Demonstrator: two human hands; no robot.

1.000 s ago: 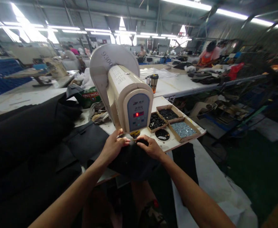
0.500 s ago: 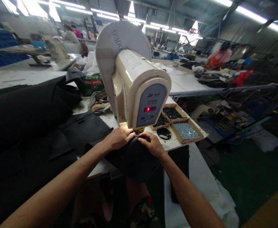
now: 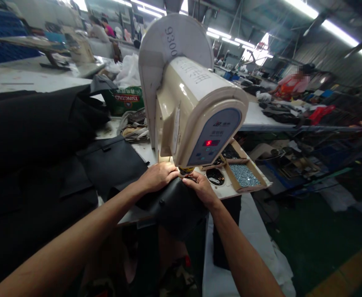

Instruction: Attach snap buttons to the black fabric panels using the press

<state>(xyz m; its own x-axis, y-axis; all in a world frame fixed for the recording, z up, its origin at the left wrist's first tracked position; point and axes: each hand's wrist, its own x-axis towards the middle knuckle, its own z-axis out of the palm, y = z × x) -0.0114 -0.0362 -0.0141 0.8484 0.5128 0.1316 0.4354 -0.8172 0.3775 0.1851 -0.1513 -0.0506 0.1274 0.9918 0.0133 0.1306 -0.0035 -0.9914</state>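
A cream-coloured press machine [image 3: 196, 99] with a lit red digit stands before me. Under its head lies a black leather-like piece [image 3: 177, 206], its near part hanging over the table edge. A small round dark stud [image 3: 161, 201] shows on its surface. My left hand [image 3: 159, 176] grips the piece's edge just left of the press tip [image 3: 185, 170]. On the other side of the tip, my right hand [image 3: 201, 187] pinches the same piece between thumb and fingers. What lies directly beneath the tip is hidden by my fingers.
Right of the machine sit a cardboard tray of small metal parts [image 3: 244, 175] and a round recess with dark pieces [image 3: 215, 176]. Black flat panels [image 3: 113, 161] and a large black stack [image 3: 38, 128] lie left. A green carton [image 3: 125, 99] stands behind. A person [image 3: 294, 82] works farther back.
My view has shifted, so the machine sits farther right. The black piece has turned and moved under the press, and the stud on it now shows clearly. Both hands keep their hold.
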